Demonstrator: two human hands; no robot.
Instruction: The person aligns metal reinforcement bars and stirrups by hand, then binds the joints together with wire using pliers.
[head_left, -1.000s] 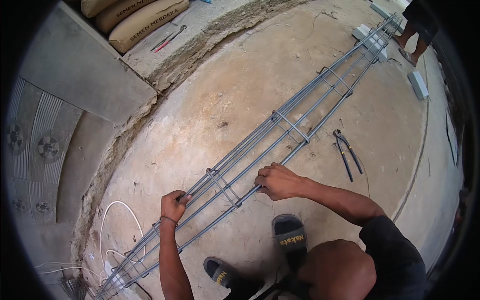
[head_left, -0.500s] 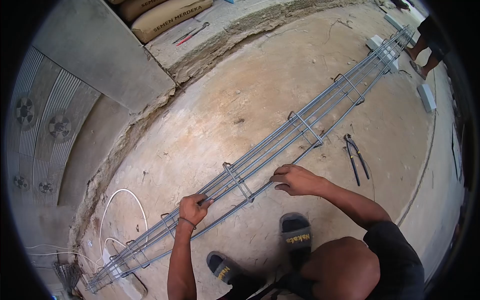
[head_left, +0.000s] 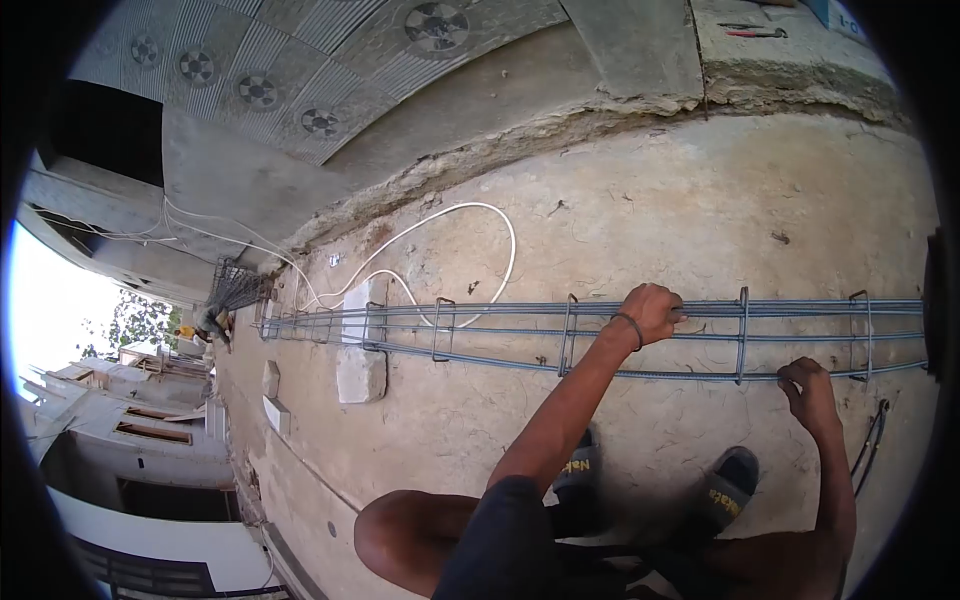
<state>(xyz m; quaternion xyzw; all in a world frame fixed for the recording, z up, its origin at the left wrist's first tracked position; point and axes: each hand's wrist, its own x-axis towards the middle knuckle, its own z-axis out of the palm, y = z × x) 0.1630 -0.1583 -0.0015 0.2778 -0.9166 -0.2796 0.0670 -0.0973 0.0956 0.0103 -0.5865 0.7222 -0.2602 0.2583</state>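
Observation:
A long rebar cage (head_left: 500,328) of steel rods and bent stirrups lies across the floor. My left hand (head_left: 652,314) is curled over its upper rods, between two stirrups. Farther right, my right hand (head_left: 808,392) has its thumb and fingers bent round the lower rod, just past a stirrup. Pincers with dark handles (head_left: 872,442) lie on the floor to the right of that hand, partly behind the forearm.
Pale blocks (head_left: 360,375) sit under the cage's left part. A white hose (head_left: 512,245) loops behind it. My sandalled feet are below the cage. Wire mesh (head_left: 235,285) and a person (head_left: 212,322) are far left. A red-handled tool (head_left: 755,34) rests on the ledge.
The view has swung left, so the cage now runs level across it and buildings show at the left. My left hand still rests on the upper rods, my right by the lower rod.

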